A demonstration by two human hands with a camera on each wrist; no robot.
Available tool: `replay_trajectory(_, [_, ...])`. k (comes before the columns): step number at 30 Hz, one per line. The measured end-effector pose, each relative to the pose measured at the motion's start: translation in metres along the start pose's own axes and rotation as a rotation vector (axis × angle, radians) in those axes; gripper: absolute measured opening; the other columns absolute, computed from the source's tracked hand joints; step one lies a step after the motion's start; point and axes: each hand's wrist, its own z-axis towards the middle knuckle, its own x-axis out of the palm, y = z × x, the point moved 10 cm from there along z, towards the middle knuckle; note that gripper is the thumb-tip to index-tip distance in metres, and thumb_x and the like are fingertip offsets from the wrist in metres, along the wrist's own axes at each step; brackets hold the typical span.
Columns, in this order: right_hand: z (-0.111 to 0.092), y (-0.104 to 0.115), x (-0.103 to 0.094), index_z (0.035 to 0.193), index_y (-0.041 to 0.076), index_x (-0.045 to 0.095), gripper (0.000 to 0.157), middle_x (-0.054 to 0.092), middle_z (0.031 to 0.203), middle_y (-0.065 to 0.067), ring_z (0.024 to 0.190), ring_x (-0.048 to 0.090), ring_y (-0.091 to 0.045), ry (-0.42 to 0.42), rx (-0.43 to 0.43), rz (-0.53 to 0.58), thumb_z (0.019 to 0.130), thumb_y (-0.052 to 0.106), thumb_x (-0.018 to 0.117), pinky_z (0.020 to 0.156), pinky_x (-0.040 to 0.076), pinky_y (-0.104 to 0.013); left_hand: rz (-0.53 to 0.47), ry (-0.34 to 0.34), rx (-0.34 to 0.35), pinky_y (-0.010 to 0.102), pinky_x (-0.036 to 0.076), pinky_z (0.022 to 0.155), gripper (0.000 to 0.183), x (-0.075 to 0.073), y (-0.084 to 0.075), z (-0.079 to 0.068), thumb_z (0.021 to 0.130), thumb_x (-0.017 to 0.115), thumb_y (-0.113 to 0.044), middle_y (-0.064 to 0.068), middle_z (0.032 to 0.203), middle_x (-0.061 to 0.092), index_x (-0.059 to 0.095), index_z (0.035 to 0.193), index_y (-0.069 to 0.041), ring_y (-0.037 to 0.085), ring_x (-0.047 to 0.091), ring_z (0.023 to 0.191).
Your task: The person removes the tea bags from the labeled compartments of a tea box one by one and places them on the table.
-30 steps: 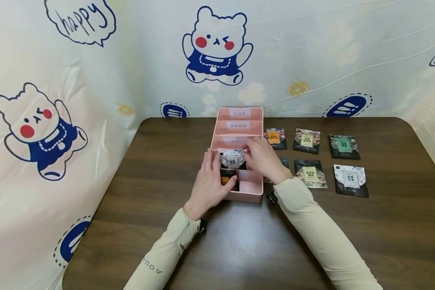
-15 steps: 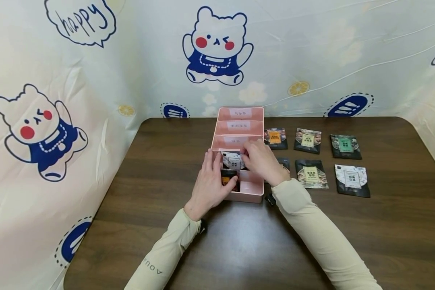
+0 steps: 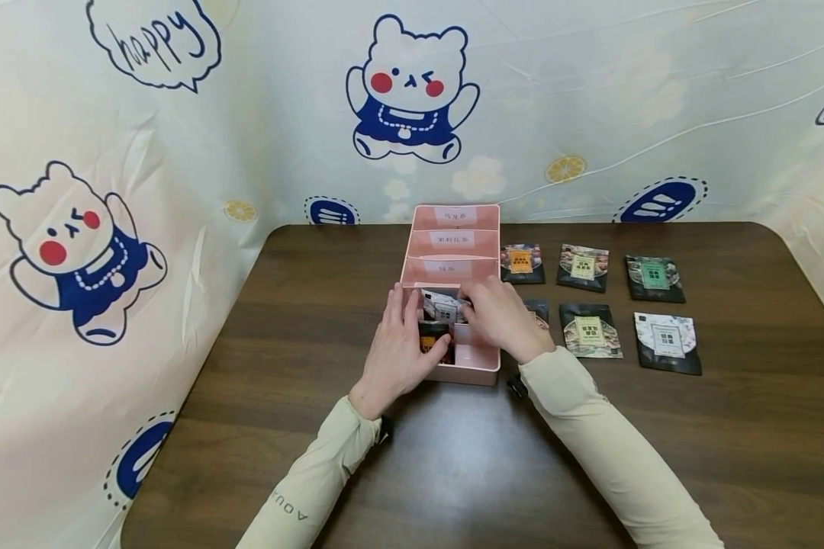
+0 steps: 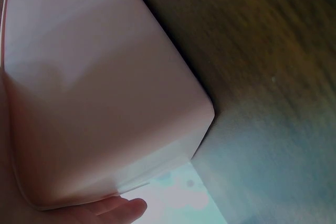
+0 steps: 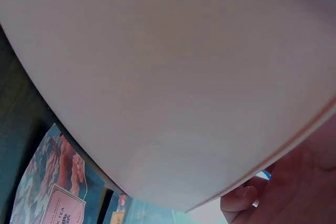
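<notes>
My right hand (image 3: pixel 501 316) pinches the right edge of a white-and-black tea sachet (image 3: pixel 442 306) in the middle of the pink divided box (image 3: pixel 463 374). The sachet leans, its right side lower, partly inside a compartment. My left hand (image 3: pixel 397 347) lies along the box's left rim with fingers extended, its thumb over a black sachet with an orange label (image 3: pixel 431 341) in the front left compartment. In the left wrist view, fingertips (image 4: pixel 131 211) show at the rim beside the box wall (image 4: pixel 105 98). The right wrist view has curled fingers (image 5: pixel 239 199) just past the rim.
Right of the box, tea sachets lie in two rows on the brown wooden table (image 3: pixel 741 427), among them a green-labelled one (image 3: pixel 654 276) and a white one (image 3: pixel 666 341). The box's three rear compartments bear paper labels (image 3: pixel 453 239). A printed curtain (image 3: pixel 535 91) hangs behind.
The white-and-black sachet has gone from nearly upright to tilted, its right side dipping. My right hand has shifted slightly toward the front right. The left hand stays on the box.
</notes>
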Motion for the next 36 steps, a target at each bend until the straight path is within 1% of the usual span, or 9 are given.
replay_trajectory(4, [0.000, 0.000, 0.002, 0.088, 0.010, 0.069, 0.008, 0.063, 0.074, -0.004, 0.072, 0.053, -0.024, 0.002, 0.005, -0.015, 0.091, 0.016, 0.064, 0.063, 0.042, -0.038, 0.006, 0.001, 0.005, 0.055, 0.034, 0.110, 0.084, 0.000, 0.000, 0.000, 0.088, 0.052, -0.056, 0.023, 0.159, 0.014, 0.028, 0.149, -0.004, 0.040, 0.020, 0.146])
replay_trajectory(6, [-0.001, 0.000, 0.002, 0.090, 0.010, 0.070, 0.008, 0.063, 0.076, -0.005, 0.074, 0.053, -0.024, 0.004, 0.011, -0.018, 0.091, 0.016, 0.064, 0.065, 0.042, -0.038, 0.009, -0.002, 0.008, 0.055, 0.034, 0.110, 0.084, 0.000, 0.000, 0.000, 0.088, 0.052, -0.056, 0.023, 0.159, 0.014, 0.028, 0.149, -0.003, 0.041, 0.021, 0.146])
replay_trajectory(13, [-0.003, -0.004, 0.003, 0.097, 0.011, 0.071, 0.011, 0.068, 0.086, -0.006, 0.084, 0.057, -0.027, 0.005, 0.038, -0.001, 0.092, 0.018, 0.064, 0.079, 0.045, -0.046, 0.015, -0.022, 0.021, 0.055, 0.036, 0.108, 0.083, -0.002, -0.001, 0.000, 0.088, 0.054, -0.055, 0.025, 0.158, 0.017, 0.030, 0.148, -0.003, 0.043, 0.023, 0.145])
replay_trajectory(17, [-0.004, -0.006, 0.002, 0.098, 0.010, 0.070, 0.012, 0.068, 0.087, -0.006, 0.086, 0.057, -0.027, -0.002, 0.045, 0.007, 0.092, 0.017, 0.063, 0.082, 0.045, -0.047, 0.014, -0.018, 0.019, 0.055, 0.036, 0.108, 0.083, -0.002, -0.002, 0.000, 0.088, 0.054, -0.055, 0.025, 0.158, 0.016, 0.030, 0.148, -0.003, 0.042, 0.023, 0.145])
replay_trajectory(21, [-0.005, -0.008, -0.001, 0.100, 0.010, 0.069, 0.013, 0.068, 0.087, -0.006, 0.086, 0.057, -0.027, -0.012, 0.045, 0.004, 0.093, 0.017, 0.061, 0.082, 0.045, -0.046, 0.007, -0.001, 0.007, 0.056, 0.035, 0.109, 0.084, 0.000, -0.001, 0.000, 0.088, 0.054, -0.056, 0.023, 0.159, 0.014, 0.028, 0.149, -0.004, 0.041, 0.020, 0.147])
replay_trajectory(26, [-0.009, -0.009, -0.009, 0.105, 0.010, 0.068, 0.015, 0.067, 0.086, -0.007, 0.086, 0.059, -0.029, -0.041, 0.030, 0.014, 0.093, 0.016, 0.060, 0.077, 0.045, -0.045, 0.011, 0.012, 0.001, 0.056, 0.034, 0.109, 0.085, 0.001, -0.001, 0.000, 0.087, 0.053, -0.057, 0.022, 0.160, 0.014, 0.028, 0.149, -0.004, 0.040, 0.019, 0.147])
replay_trajectory(31, [-0.011, -0.012, -0.015, 0.109, 0.009, 0.066, 0.019, 0.069, 0.091, -0.009, 0.094, 0.060, -0.032, -0.051, 0.042, 0.033, 0.095, 0.017, 0.058, 0.084, 0.045, -0.049, 0.021, 0.009, 0.008, 0.056, 0.035, 0.108, 0.085, 0.000, -0.001, 0.000, 0.088, 0.052, -0.057, 0.023, 0.159, 0.015, 0.029, 0.148, -0.003, 0.041, 0.020, 0.146])
replay_trajectory(33, [-0.012, -0.014, -0.016, 0.110, 0.009, 0.065, 0.019, 0.069, 0.091, -0.009, 0.093, 0.060, -0.031, -0.048, 0.053, 0.043, 0.095, 0.018, 0.057, 0.084, 0.045, -0.048, 0.019, 0.009, 0.010, 0.056, 0.035, 0.108, 0.084, 0.000, -0.001, 0.000, 0.088, 0.052, -0.057, 0.023, 0.159, 0.015, 0.029, 0.148, -0.002, 0.041, 0.020, 0.146])
replay_trajectory(36, [-0.013, -0.015, -0.018, 0.112, 0.010, 0.065, 0.020, 0.067, 0.085, -0.007, 0.086, 0.058, -0.029, -0.050, 0.060, 0.053, 0.096, 0.019, 0.056, 0.078, 0.044, -0.045, 0.015, 0.012, 0.009, 0.056, 0.035, 0.108, 0.084, 0.000, -0.001, -0.001, 0.088, 0.052, -0.057, 0.023, 0.159, 0.014, 0.029, 0.148, -0.002, 0.041, 0.020, 0.146])
